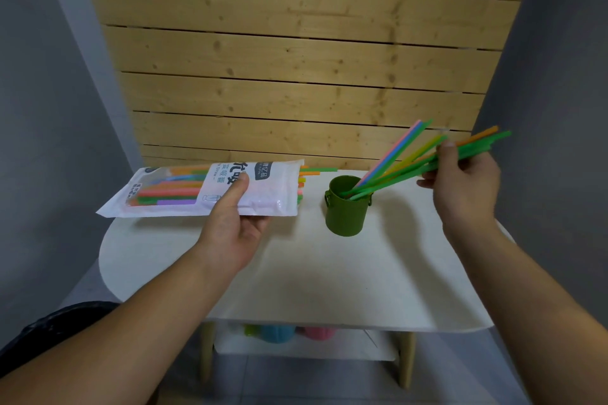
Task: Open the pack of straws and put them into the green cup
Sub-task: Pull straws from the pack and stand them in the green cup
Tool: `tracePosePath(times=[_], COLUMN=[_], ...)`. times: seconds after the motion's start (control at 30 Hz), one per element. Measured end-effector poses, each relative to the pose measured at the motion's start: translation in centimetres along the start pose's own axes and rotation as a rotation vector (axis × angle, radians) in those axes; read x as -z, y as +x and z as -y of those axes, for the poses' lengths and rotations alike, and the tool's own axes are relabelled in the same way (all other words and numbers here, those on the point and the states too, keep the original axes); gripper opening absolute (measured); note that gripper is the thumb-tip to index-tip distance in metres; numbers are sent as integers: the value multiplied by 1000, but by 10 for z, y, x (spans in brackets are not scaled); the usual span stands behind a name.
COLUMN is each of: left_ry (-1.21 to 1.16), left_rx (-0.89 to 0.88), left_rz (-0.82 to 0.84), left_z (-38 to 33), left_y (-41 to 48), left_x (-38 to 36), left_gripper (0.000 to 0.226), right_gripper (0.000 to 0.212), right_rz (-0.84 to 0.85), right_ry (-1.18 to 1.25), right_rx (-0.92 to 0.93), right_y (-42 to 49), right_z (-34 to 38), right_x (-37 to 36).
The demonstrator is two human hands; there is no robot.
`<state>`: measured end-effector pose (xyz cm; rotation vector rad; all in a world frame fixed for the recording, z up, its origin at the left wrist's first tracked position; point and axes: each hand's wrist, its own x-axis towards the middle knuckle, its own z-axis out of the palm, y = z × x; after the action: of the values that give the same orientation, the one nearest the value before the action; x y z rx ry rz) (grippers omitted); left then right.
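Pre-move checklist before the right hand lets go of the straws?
1. Straw tips inside cup: ok, lower ends are in the mouth.
2. Cup upright on table: ok.
3. Right hand grips the bunch: ok, near the upper ends.
4. Bunch angle: not ok, leaning steeply right; could tip the cup if dropped.
5. Pack secured: ok, left hand holds it, open end toward cup.
6. Straws left in pack: ok, many remain.

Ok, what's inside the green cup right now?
The green cup holds the lower ends of several straws, pink, blue, yellow and green, leaning right. The right hand grips more straws entering it. The cup's wall hides its bottom.
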<state>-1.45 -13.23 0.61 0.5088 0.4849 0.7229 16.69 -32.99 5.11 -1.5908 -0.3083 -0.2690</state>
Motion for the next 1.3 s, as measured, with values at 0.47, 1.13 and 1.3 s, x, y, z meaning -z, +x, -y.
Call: tracePosePath(times=[0.47, 1.13, 1.3], left_ry=[65, 189, 201], left_rx=[-13, -37, -37], left_rz=[28, 162, 164], left_z=[1, 8, 9], left_y=[-1, -7, -7], left_x=[2, -2, -3], left_gripper=[28, 21, 26], right_gripper=[45, 17, 21], right_rz=[190, 623, 604], right_ry=[122, 347, 388], right_rx=[-427, -659, -704], right_y=[15, -48, -45], right_z=[-28, 11, 9], right_x=[-30, -58, -58])
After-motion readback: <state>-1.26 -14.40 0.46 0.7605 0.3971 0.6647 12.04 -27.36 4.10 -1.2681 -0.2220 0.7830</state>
